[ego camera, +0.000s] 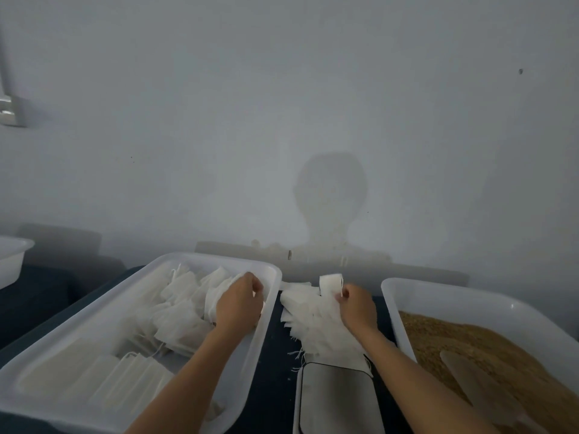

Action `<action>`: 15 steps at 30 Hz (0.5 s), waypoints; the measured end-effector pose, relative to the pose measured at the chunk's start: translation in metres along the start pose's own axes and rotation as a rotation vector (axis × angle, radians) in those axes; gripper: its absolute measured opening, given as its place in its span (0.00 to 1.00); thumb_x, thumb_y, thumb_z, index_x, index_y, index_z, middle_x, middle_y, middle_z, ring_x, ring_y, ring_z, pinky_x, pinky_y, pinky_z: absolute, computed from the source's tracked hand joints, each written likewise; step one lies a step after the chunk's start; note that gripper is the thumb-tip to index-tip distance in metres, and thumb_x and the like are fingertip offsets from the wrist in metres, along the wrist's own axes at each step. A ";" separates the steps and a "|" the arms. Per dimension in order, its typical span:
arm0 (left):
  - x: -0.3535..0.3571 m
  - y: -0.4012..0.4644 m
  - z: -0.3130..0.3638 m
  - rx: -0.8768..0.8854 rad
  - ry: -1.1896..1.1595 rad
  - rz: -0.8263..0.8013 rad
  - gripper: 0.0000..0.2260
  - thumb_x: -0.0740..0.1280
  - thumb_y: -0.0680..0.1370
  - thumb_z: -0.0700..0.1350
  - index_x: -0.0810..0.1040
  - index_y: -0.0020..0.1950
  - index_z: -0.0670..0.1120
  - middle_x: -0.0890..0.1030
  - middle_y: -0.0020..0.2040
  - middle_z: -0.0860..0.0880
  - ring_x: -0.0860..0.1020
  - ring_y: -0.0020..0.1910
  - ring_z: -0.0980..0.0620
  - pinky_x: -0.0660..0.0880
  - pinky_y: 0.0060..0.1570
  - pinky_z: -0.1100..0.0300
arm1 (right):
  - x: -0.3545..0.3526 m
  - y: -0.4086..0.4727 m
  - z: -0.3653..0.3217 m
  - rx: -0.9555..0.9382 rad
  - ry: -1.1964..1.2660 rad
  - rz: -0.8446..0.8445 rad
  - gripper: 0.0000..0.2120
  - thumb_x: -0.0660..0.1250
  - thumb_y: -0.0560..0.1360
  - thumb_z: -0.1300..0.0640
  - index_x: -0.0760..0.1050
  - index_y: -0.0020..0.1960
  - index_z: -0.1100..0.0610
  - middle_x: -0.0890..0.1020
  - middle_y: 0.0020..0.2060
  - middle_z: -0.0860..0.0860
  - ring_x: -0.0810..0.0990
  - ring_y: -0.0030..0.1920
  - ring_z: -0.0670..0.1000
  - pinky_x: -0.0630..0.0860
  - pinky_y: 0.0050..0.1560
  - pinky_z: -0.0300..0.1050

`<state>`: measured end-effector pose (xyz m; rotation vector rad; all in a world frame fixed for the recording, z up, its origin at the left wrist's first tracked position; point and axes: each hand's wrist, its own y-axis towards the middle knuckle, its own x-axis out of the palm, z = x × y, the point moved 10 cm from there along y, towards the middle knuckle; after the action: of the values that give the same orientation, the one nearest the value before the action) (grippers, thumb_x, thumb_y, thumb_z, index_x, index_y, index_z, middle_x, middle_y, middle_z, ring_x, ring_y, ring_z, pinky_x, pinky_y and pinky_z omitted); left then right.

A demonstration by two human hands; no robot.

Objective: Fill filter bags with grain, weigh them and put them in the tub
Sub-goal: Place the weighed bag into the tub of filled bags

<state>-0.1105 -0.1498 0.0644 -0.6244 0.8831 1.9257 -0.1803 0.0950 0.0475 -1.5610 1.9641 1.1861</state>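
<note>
Step in hand: picking empty bag, none filled yet. Your right hand (357,306) pinched one filter bag (330,285) above loose pile (316,321) on tabletop (275,386). Your left hand (239,303) lay curled on bags in left tub (260,349) (grip on one: cannot tell). Bags white, thin, limp, stringed. Next: open bag mouth, scoop grain (488,349) from right tub (438,292); scale (338,399) sat bare.

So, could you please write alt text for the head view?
A person's right hand pinches a filter bag above a loose bag pile, while the left hand rests in a tub of bags. A scale and grain tub sit nearby.
</note>
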 end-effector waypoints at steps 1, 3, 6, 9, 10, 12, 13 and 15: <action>-0.005 -0.002 0.009 0.021 -0.047 0.034 0.05 0.60 0.78 0.40 0.74 0.51 0.47 0.79 0.48 0.51 0.74 0.40 0.52 0.71 0.41 0.59 | -0.013 0.003 -0.005 -0.017 0.059 0.035 0.20 0.60 0.79 0.60 0.58 0.31 0.54 0.65 0.28 0.48 0.65 0.31 0.48 0.55 0.29 0.40; -0.010 -0.007 0.032 0.086 -0.143 0.063 0.05 0.61 0.77 0.39 0.73 0.49 0.47 0.79 0.47 0.51 0.75 0.41 0.52 0.71 0.40 0.59 | -0.044 0.005 -0.014 -0.074 0.166 0.105 0.20 0.61 0.78 0.61 0.57 0.32 0.53 0.64 0.27 0.48 0.63 0.30 0.47 0.57 0.32 0.44; 0.003 -0.017 0.080 0.190 -0.315 -0.052 0.04 0.62 0.77 0.39 0.72 0.48 0.49 0.78 0.46 0.53 0.75 0.43 0.53 0.71 0.44 0.59 | -0.094 -0.002 -0.017 -0.167 0.303 0.149 0.18 0.62 0.78 0.61 0.59 0.33 0.54 0.64 0.28 0.48 0.63 0.30 0.46 0.58 0.31 0.39; 0.030 -0.033 0.125 0.195 -0.563 -0.245 0.04 0.62 0.78 0.42 0.72 0.52 0.49 0.76 0.47 0.56 0.75 0.45 0.56 0.75 0.45 0.58 | -0.133 -0.020 0.001 -0.190 0.375 0.093 0.16 0.61 0.79 0.60 0.63 0.34 0.54 0.67 0.30 0.47 0.66 0.31 0.44 0.62 0.31 0.34; 0.042 -0.040 0.139 0.183 -0.639 -0.321 0.05 0.62 0.79 0.44 0.72 0.55 0.49 0.76 0.49 0.55 0.75 0.47 0.56 0.75 0.43 0.61 | -0.142 -0.029 0.011 -0.171 0.412 0.057 0.14 0.60 0.79 0.59 0.66 0.35 0.55 0.70 0.31 0.47 0.69 0.32 0.42 0.64 0.33 0.34; 0.067 -0.058 0.166 0.173 -0.724 -0.461 0.12 0.61 0.80 0.49 0.70 0.62 0.48 0.75 0.55 0.52 0.75 0.51 0.55 0.74 0.43 0.65 | -0.154 -0.048 0.036 -0.095 0.520 -0.027 0.09 0.60 0.79 0.56 0.74 0.42 0.52 0.76 0.36 0.46 0.75 0.37 0.40 0.71 0.36 0.34; 0.081 -0.067 0.178 0.179 -0.729 -0.522 0.15 0.60 0.80 0.52 0.68 0.64 0.47 0.75 0.56 0.51 0.75 0.53 0.55 0.74 0.45 0.65 | -0.156 -0.057 0.050 -0.041 0.575 -0.070 0.08 0.59 0.79 0.56 0.76 0.45 0.50 0.78 0.40 0.45 0.77 0.40 0.40 0.74 0.37 0.33; 0.109 -0.088 0.202 0.199 -0.727 -0.639 0.19 0.59 0.80 0.54 0.67 0.67 0.46 0.75 0.59 0.50 0.74 0.55 0.54 0.73 0.50 0.64 | -0.159 -0.073 0.077 0.058 0.639 -0.104 0.09 0.59 0.79 0.58 0.76 0.52 0.47 0.79 0.45 0.44 0.76 0.45 0.40 0.75 0.39 0.33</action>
<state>-0.0987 0.0943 0.0825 -0.0365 0.3335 1.2984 -0.0779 0.2508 0.0896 -2.1676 2.2127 0.6178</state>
